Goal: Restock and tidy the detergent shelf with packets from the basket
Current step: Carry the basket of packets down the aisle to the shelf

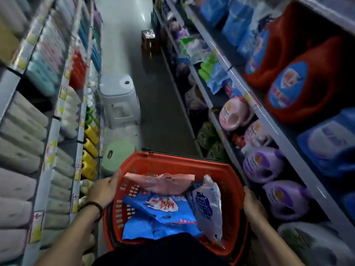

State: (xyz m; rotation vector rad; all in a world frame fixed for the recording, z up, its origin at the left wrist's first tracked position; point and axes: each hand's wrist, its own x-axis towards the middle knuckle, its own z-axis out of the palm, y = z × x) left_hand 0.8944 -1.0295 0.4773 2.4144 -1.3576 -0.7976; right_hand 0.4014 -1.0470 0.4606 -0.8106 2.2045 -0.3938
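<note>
Both hands are holding the red perforated plastic basket mid-aisle. The left hand is gripping the left rim with its thumb on top, and the right hand is wrapping round the right rim. Soft, crinkly film packs are lying piled inside: a flat blue packet nearest, a pink packet behind it, a white pouch leaning on the right wall. The metal detergent shelf is running along the right, carrying glossy moulded red jugs and rounded purple jugs.
</note>
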